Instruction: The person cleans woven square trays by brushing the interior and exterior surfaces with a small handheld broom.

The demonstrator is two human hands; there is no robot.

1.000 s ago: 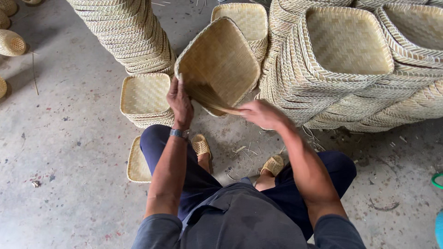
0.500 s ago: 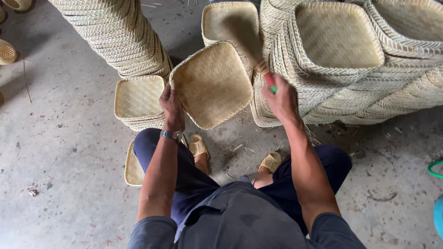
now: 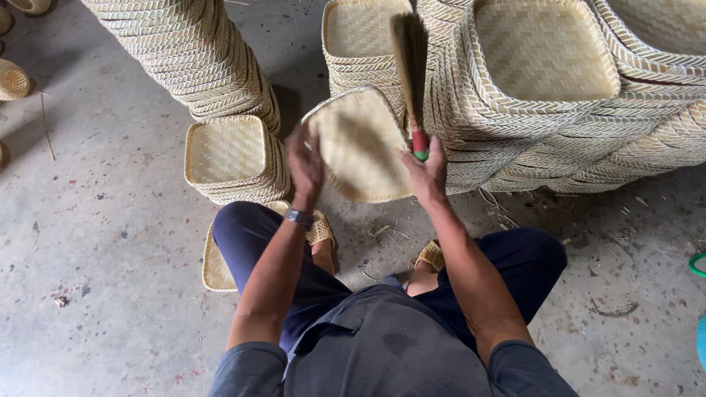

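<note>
My left hand grips the left edge of a square woven bamboo tray, held tilted in front of me above my knees. My right hand is closed around the red and green handle of a small brush, whose dark bristles point up and away beside the tray's right edge. The right hand's fingers also lie against the tray's right rim.
Tall stacks of woven trays stand ahead: one at the far left, a low stack by my left knee, one in the middle, large ones at the right. One tray lies under my left leg. Grey concrete floor with straw scraps.
The tray has turned from flat-faced toward me to tilted and lower. My right hand has raised the brush upright beside the tray's right edge.
</note>
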